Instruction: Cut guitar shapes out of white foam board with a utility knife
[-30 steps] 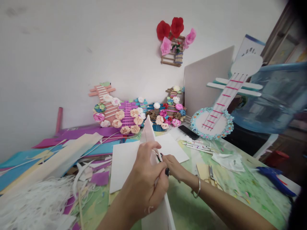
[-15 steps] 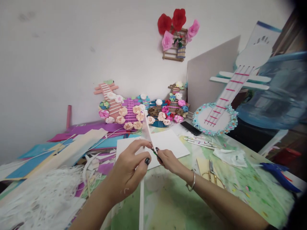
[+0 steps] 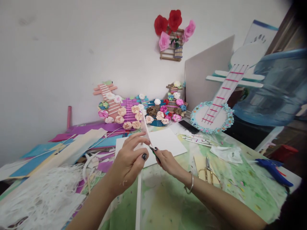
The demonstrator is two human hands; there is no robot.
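Head view: the left hand [image 3: 128, 163] has its grip pinched on a white strip [image 3: 138, 198], which stands edge-on near the middle of the desk [image 3: 172, 204], over a white sheet [image 3: 168, 142]. The right hand [image 3: 166, 159], just right of it, grips a thin green tool [image 3: 153, 149] touching the strip. Scissors [image 3: 208, 171] lie further right.

Bare tabletop [image 3: 172, 204] near, foam strip [image 3: 138, 204] upright centre, shredded paper [image 3: 40, 201] left (scissors [image 3: 208, 169] right)

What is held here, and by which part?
The left hand pinches the white sheet below its top end; the right hand holds a small dark tool.
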